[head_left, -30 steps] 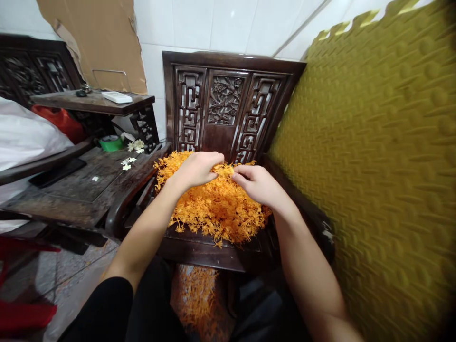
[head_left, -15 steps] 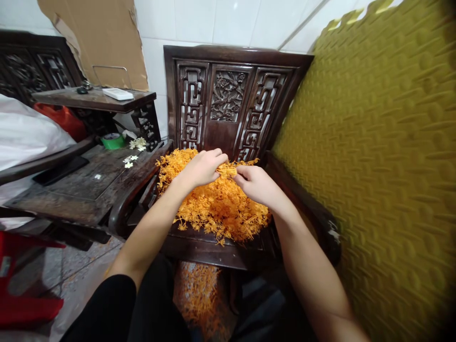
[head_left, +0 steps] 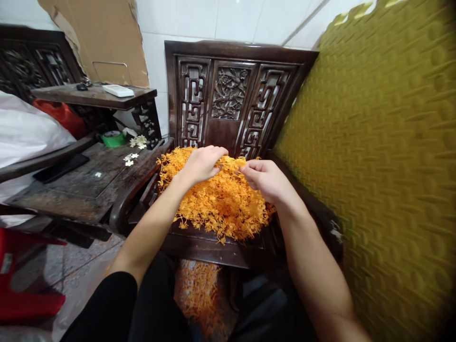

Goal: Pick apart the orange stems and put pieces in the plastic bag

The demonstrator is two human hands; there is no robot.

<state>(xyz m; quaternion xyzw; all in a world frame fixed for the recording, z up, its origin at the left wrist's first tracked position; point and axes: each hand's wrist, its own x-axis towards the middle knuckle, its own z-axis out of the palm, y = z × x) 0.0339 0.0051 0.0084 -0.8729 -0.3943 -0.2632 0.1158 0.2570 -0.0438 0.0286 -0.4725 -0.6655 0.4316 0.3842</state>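
A big heap of orange, thin-stemmed plastic-looking flower pieces covers the seat of a dark carved wooden chair. Above the back of the heap, my left hand is closed on an orange flower piece, fingers curled over its left end. My right hand pinches the right end of that piece between thumb and forefinger. The piece spans the small gap between both hands. Its exact shape is hard to make out against the heap.
A yellow foam mat stands upright along the right. To the left, a wooden seat carries green tape, pale flower pieces and a dark flat object. A red stool is at lower left; orange scraps lie below.
My right hand has moved a little to the right, away from my left hand. More of the orange piece shows between them. The view has shifted slightly.
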